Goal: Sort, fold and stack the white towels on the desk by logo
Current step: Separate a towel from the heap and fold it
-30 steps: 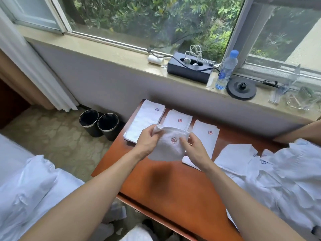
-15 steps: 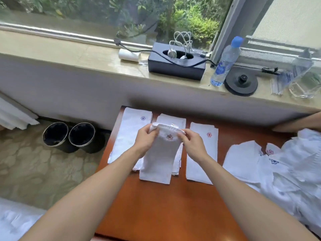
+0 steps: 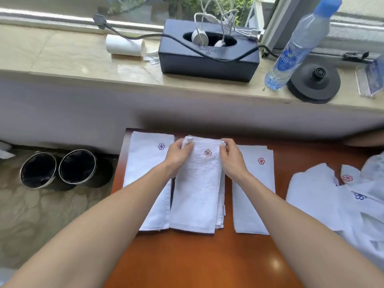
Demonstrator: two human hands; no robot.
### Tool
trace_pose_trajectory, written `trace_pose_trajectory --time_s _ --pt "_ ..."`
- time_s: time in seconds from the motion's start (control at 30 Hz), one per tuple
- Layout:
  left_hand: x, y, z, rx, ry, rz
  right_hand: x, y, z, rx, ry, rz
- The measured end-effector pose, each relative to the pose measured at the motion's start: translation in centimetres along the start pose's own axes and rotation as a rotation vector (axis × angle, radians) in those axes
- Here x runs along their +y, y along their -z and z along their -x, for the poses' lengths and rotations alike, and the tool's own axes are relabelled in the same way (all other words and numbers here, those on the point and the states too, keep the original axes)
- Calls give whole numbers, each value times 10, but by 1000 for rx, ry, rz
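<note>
Folded towel with reddish logo, flat on the middle stack on the desk. Far corners pinched, one by the left hand, the other by the right hand. Purple-logo stack just left, red-logo stack just right. Unfolded heap farther right.

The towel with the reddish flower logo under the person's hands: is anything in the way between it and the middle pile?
Nothing visible stands in the way. The towel lies directly on the middle pile, whose edges show along its right side. The left hand and right hand pinch its far corners.
</note>
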State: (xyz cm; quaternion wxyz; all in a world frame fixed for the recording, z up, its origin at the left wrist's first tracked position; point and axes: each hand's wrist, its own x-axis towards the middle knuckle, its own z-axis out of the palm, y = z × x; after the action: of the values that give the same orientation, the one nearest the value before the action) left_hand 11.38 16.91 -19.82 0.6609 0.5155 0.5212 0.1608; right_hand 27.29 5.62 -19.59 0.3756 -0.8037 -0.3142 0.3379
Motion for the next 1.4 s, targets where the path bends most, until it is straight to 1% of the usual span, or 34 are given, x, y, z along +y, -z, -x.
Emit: trace_pose_trajectory --time_s 0.1,0.27,0.33,0.4,0.5,0.63,0.73,0.8,0.9,1.0,1.07,1.17,1.27,1.4 --pt "-6 -3 -11 26 22 -34 8 -7 -11 -9 -23 -29" --pt "-25 0 -5 64 50 -233 28 -22 0 -66 -136 -110" --pt "-32 2 0 45 45 -279 36 -26 9 -80 -121 -60" --pt "-30 2 0 36 34 -292 40 -27 10 -73 -93 46" --pt "-22 -1 -10 27 71 -248 38 -26 3 -37 -122 145" --pt "-20 -8 -20 54 157 -221 41 -24 -8 -43 -130 166" --pt "-21 -13 -19 97 168 -271 41 -23 -13 -12 -126 151" --pt "-22 -12 -14 75 157 -282 41 -24 -11 11 -130 123" --pt "-26 -5 6 30 109 -289 39 -24 5 7 -164 37" --pt "-41 3 41 -17 84 -332 43 -19 37 -36 -227 -49" --pt "-53 9 68 -60 64 -372 51 -15 64 -80 -269 -53" --pt "-70 14 105 -80 17 -397 64 -19 106 -176 -311 -78" --pt "-86 15 131 -91 -33 -440 73 -26 136 -197 -281 -42" --pt "-93 15 144 -97 -28 -515 76 -24 148 -181 -242 47"
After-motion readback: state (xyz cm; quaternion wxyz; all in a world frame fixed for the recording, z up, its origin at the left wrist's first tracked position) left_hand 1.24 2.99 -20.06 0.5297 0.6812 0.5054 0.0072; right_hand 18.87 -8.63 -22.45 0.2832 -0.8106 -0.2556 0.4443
